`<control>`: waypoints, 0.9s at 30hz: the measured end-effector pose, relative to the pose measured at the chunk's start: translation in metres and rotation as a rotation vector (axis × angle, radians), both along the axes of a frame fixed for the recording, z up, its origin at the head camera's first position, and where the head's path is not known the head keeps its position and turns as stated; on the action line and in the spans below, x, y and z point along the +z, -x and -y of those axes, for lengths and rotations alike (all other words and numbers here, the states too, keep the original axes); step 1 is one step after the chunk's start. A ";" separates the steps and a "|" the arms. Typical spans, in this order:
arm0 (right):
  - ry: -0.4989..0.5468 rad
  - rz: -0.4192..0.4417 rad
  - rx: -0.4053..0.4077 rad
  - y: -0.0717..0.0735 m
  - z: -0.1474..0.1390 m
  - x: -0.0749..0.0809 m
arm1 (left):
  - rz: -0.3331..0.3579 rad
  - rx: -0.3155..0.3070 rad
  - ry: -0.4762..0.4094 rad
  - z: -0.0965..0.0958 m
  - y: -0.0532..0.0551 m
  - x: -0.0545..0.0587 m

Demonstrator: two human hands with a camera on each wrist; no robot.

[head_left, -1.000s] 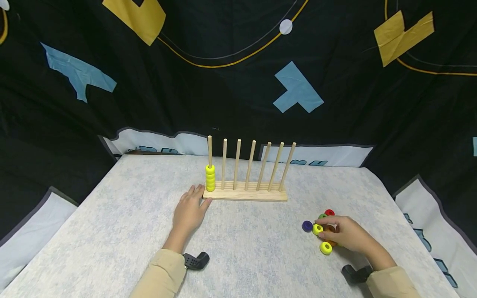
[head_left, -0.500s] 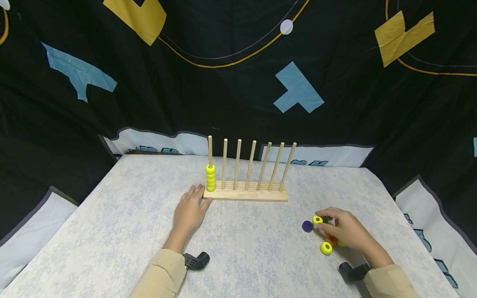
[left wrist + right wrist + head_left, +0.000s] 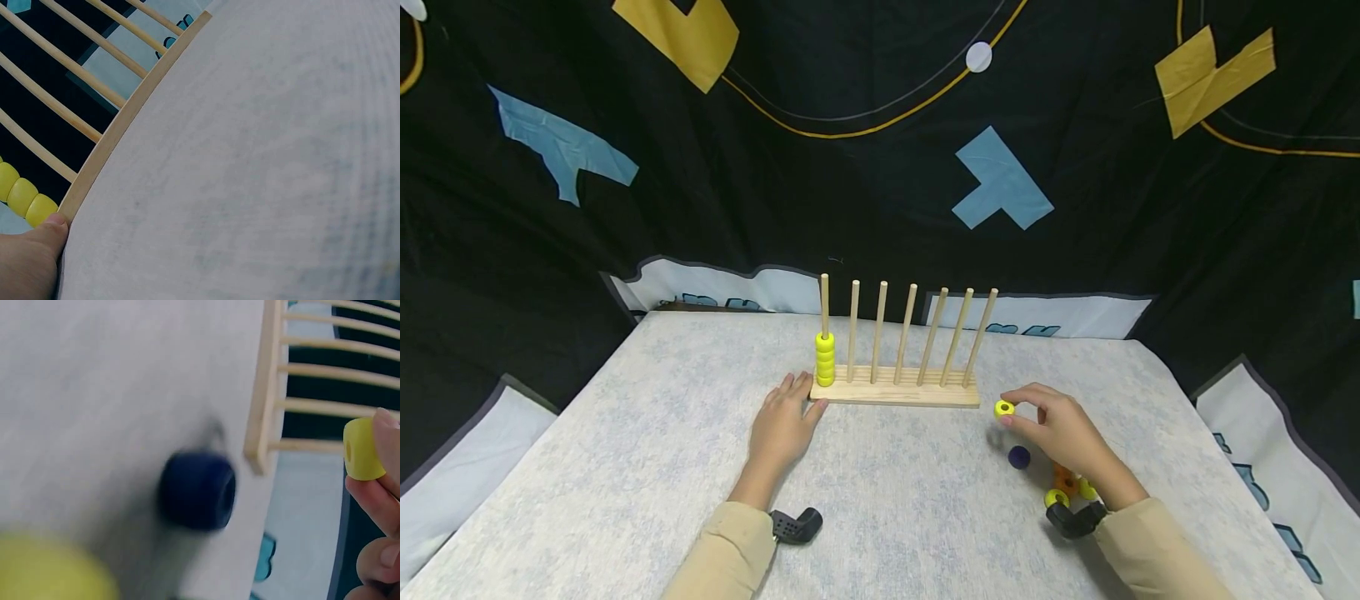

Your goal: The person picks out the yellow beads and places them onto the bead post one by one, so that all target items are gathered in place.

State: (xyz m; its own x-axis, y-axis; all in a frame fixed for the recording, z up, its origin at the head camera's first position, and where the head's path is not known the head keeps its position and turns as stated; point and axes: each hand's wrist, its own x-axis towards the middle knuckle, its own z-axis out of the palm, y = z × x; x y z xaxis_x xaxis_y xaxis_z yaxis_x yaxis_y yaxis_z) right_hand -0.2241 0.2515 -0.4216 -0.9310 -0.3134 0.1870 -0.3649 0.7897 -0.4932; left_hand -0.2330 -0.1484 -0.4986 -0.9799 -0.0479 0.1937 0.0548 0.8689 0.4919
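Note:
A wooden peg rack point(image 3: 895, 395) stands upright at the middle of the table, with a row of bare pegs and several yellow beads point(image 3: 825, 360) stacked on its leftmost peg. My left hand point(image 3: 781, 427) rests at the rack's left end, fingers fairly straight, its thumb point(image 3: 51, 229) touching the base's front edge. Right of the rack, my right hand point(image 3: 1060, 427) pinches one yellow bead point(image 3: 362, 450) between thumb and finger, above the table, the bead's hole showing. Below that hand a dark blue bead point(image 3: 1018, 457) lies on the table.
Nearer the right wrist lie an orange bead point(image 3: 1064, 481) and a loose yellow bead point(image 3: 1056, 498), partly covered by the wrist camera point(image 3: 1075, 521). Another yellow bead point(image 3: 1087, 489) lies beside them. A dark patterned curtain point(image 3: 880, 208) hangs behind the table point(image 3: 887, 500).
My right hand has lifted the yellow bead from the loose group and carried it left and away from me, towards the rack. The left hand has stayed at the rack's end.

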 end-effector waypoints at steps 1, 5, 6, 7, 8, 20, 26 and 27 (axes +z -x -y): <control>0.008 -0.008 0.007 0.001 0.005 0.002 | -0.001 0.001 0.000 0.000 0.000 0.000; 0.033 -0.052 0.043 0.007 0.024 0.008 | -0.003 0.002 0.004 0.000 0.000 0.000; 0.036 -0.065 0.053 0.008 0.029 0.010 | -0.003 0.001 0.005 0.000 -0.001 0.001; 0.043 -0.077 0.065 0.009 0.033 0.011 | -0.002 0.000 0.005 0.000 -0.001 0.001; 0.048 -0.087 0.077 0.010 0.038 0.013 | -0.001 -0.001 0.005 0.000 -0.001 0.001; 0.093 -0.072 0.127 0.021 0.094 0.031 | 0.007 -0.003 -0.006 0.000 -0.001 0.001; 0.118 -0.130 0.150 0.027 0.120 0.036 | 0.015 0.002 -0.010 -0.001 -0.002 0.001; 0.124 -0.138 0.151 0.028 0.124 0.037 | 0.017 0.004 -0.010 -0.001 -0.001 0.001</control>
State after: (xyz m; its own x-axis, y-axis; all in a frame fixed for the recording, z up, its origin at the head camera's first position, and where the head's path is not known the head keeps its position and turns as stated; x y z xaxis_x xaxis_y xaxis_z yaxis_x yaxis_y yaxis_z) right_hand -0.2524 0.1271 -0.3842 -0.8383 -0.4141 0.3546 -0.5449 0.6575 -0.5204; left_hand -0.2315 -0.1477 -0.4972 -0.9828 -0.0537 0.1767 0.0430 0.8639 0.5018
